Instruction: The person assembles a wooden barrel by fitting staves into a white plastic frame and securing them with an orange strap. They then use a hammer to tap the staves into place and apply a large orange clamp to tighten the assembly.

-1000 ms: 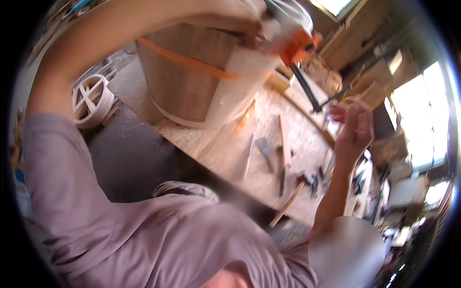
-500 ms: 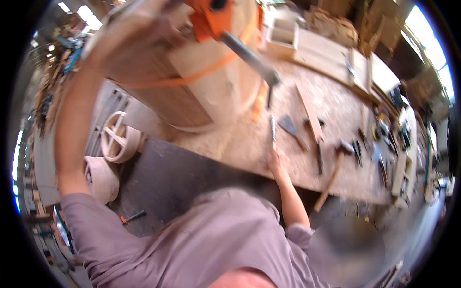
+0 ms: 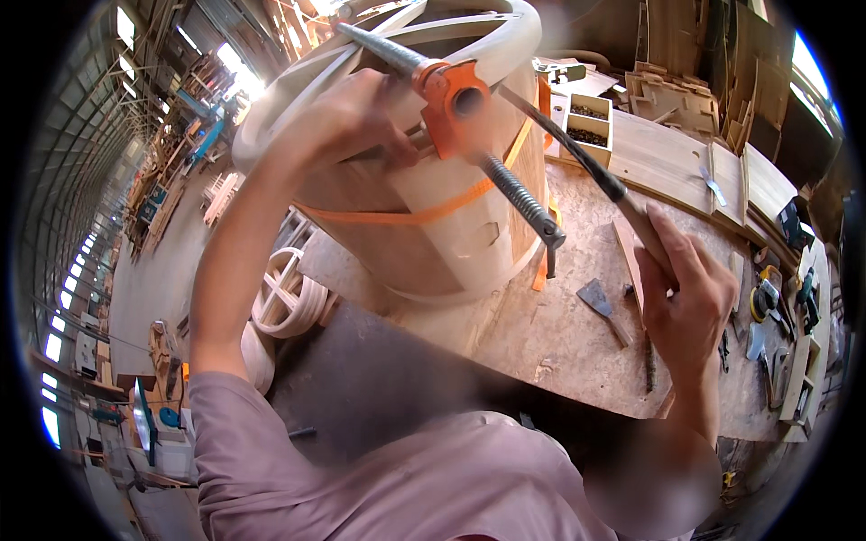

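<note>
A round, tub-like wooden piece (image 3: 433, 257) with a spoked top stands on the bench, an orange strap (image 3: 397, 216) around its side. Across its top lies a clamp (image 3: 456, 108) with an orange head and a threaded grey screw. My left hand (image 3: 365, 113) is at the rim, beside the clamp head. Its fingers are curled and slightly blurred, and what they grip is hidden. My right hand (image 3: 690, 293) is closed around the wooden handle of a chisel (image 3: 573, 144). The chisel's long dark blade slants up left, its tip close to the clamp head.
On the bench (image 3: 559, 347) lie a scraper (image 3: 603, 302), a wooden strip (image 3: 627, 257) and several hand tools at the right. A divided box of small parts (image 3: 591, 122) stands behind. Wheel-like wooden pieces (image 3: 289, 293) sit at the left, below the tub-like piece.
My right hand has lifted the chisel from above the bench's near edge up toward the clamp head. The view has shifted, bringing the spoked top into sight. My left hand stays by the clamp.
</note>
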A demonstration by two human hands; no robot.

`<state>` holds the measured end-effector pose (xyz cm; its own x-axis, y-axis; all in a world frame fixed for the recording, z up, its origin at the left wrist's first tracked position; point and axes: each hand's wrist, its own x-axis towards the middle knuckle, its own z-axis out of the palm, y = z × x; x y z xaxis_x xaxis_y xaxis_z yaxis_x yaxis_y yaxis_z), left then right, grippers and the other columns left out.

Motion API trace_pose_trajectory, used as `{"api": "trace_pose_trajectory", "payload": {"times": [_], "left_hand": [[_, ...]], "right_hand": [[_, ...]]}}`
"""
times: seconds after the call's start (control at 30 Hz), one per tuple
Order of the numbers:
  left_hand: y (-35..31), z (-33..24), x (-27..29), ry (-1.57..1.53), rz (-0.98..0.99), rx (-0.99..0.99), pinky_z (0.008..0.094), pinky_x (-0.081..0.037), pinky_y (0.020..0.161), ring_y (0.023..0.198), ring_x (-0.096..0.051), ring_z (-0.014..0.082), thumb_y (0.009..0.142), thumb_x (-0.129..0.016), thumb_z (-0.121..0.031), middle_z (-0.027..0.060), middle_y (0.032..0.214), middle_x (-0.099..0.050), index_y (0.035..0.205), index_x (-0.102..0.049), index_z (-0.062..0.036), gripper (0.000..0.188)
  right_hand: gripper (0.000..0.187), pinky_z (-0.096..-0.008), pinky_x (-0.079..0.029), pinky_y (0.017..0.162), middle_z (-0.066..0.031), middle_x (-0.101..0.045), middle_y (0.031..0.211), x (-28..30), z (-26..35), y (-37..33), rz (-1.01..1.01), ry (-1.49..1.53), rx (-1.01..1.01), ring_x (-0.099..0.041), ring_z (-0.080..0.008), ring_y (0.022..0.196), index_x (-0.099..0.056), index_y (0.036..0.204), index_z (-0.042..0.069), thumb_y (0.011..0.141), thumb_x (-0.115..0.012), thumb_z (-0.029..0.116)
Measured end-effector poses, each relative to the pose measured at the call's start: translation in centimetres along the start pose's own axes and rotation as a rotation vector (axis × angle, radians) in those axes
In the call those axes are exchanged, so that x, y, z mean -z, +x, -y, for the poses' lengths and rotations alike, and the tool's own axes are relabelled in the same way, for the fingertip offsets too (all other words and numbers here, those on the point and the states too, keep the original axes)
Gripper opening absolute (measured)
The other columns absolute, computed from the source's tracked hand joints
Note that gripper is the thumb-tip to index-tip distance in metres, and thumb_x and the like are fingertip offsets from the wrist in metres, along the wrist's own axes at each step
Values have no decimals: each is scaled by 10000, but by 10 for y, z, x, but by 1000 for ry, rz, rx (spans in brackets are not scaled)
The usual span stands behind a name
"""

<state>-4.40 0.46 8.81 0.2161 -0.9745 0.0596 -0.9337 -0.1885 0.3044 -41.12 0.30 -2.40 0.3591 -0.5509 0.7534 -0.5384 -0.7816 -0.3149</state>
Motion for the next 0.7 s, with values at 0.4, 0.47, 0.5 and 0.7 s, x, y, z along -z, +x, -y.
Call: {"api": "trace_pose_trajectory", "payload": {"times": [0.4,0.47,0.5,0.7], "left_hand": [[9,-11,-3,-31,6,-91,312,-510,732,782,-674,139,621,-796,87,60,818,-668,1097,-610,73,511],[4,-10,-3,-89,-6,-124,310,-513,710,747,-672,137,629,-786,98,58,820,-668,1128,-595,78,535],[4,-12,-1,-155,40,-136,312,-516,700,736,-672,138,632,-786,98,61,812,-668,1139,-587,78,545],[7,-4,0,-126,0,-164,322,-515,641,699,-679,161,625,-804,43,113,753,-683,1065,-593,68,489]], "right_hand": [[286,-374,-461,503,-95,-627,670,-8,19,45,102,-64,106,-600,-262,534,-717,1130,137,848,-696,94],[291,-366,-444,478,-79,-598,662,-18,22,39,96,-144,118,-577,-246,509,-718,1137,141,851,-692,94],[293,-362,-436,466,-71,-584,657,-25,23,33,93,-182,125,-566,-237,496,-719,1140,142,853,-689,95],[422,-304,-407,445,0,-467,667,-40,27,15,-16,-269,193,-514,-139,531,-724,1216,160,812,-693,38]]}}
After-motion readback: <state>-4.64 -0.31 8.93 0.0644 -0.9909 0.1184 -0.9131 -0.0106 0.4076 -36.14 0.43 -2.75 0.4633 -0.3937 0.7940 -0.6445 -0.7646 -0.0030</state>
